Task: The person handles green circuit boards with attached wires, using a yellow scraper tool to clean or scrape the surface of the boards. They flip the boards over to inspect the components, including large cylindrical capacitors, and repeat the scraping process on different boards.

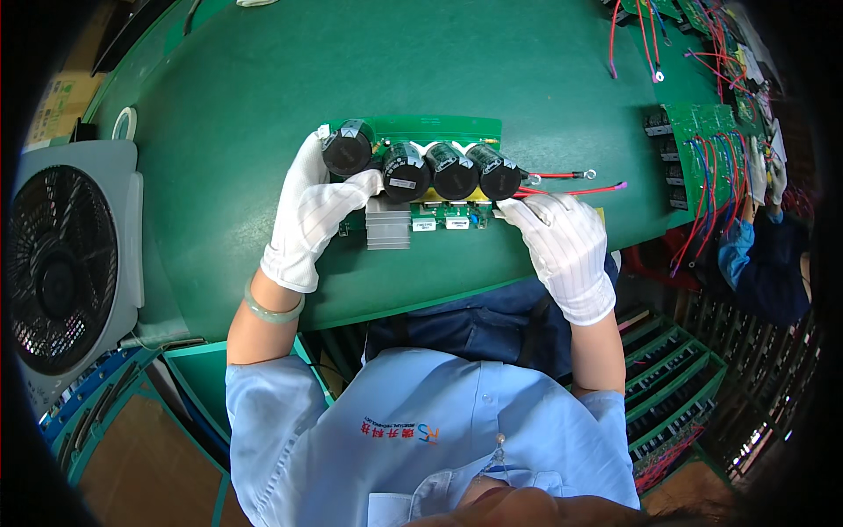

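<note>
A green circuit board (439, 127) lies in front of me on the table. Black cylindrical capacitors (454, 178) stand along it, with a silver finned heatsink (389, 230) at its near edge. My left hand (316, 206), in a white glove, grips the board's left end, its fingers around the leftmost capacitor (348, 149). At the near right corner my right hand (562, 246), also gloved, has thumb and fingers closed on the board's edge. Red wires (575, 190) with ring terminals stick out to the right above that hand; its fingertips are partly hidden.
The green table (263, 79) spreads around the board. A grey fan (70, 255) stands at the left. More boards with red and blue wires (702, 158) lie at the right, near a co-worker's gloved hands (768, 171). Green slotted racks (672, 378) stand below right.
</note>
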`<state>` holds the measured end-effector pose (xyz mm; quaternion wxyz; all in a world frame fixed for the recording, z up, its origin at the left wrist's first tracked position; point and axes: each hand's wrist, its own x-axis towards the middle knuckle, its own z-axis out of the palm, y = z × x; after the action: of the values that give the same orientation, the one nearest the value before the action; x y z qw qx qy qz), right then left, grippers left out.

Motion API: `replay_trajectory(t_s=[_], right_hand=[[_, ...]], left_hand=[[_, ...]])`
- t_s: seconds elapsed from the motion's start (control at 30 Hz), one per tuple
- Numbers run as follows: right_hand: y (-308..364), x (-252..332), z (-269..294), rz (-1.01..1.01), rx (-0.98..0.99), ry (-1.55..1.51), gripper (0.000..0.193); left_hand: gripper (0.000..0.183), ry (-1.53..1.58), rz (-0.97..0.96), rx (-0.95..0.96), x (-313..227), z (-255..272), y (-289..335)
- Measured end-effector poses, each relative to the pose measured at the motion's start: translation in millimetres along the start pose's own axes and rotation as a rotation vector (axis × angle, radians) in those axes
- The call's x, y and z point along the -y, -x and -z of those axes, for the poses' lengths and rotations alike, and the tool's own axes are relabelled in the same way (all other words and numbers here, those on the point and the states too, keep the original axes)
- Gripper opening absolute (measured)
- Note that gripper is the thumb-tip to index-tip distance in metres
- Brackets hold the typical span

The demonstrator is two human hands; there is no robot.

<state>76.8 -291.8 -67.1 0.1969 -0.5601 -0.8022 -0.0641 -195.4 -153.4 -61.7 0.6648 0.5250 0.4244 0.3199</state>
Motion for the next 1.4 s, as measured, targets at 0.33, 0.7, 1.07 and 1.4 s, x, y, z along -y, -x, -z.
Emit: replay_trajectory(t_s=[0.33, 0.7, 1.07, 1.4], right_hand=[[0, 7, 1, -0.042, -0.042, -0.017, 0.052], [-7, 7, 6, -0.013, 0.001, -0.04, 0.049], [-6, 3, 3, -0.009, 0.015, -0.01, 0.045], [-9, 5, 3, -0.021, -0.009, -0.004, 0.042]], left_hand=[[0.05, -0.008, -0.026, 0.013, 3, 3, 0], [0.049, 0.008, -0.002, 0.008, 3, 2, -1], [0.05, 0.038, -0.068, 0.039, 8, 6, 0], [0.053, 0.013, -0.055, 0.082, 6, 9, 2]])
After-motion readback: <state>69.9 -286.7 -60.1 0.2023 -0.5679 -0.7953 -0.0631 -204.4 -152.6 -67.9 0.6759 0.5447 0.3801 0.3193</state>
